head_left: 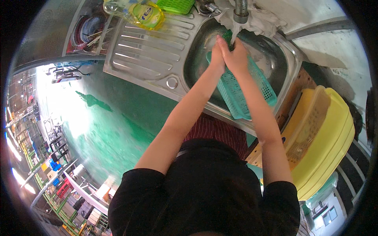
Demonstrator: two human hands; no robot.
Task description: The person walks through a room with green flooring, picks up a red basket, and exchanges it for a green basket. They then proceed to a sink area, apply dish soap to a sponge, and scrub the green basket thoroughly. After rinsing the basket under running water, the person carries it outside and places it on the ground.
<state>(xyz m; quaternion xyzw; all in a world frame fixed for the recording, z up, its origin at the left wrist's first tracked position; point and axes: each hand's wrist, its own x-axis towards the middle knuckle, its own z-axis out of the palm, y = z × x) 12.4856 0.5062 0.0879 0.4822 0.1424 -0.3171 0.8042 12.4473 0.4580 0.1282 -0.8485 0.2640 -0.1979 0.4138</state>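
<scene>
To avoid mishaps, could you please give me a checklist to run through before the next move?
1. Grey metal tap running: ok, a stream of water comes out.
2. Left hand and right hand free of gloves: ok, both bare.
3. Grip on the dark green object: cannot tell, the hands hide part of it.
4. Teal perforated plastic basket wholly inside the steel sink basin: not ok, in this view its near end overlaps the rim.
5. Transparent yellow plastic bottle away from the stream: ok, it is by the ribbed steel drainboard.
</scene>
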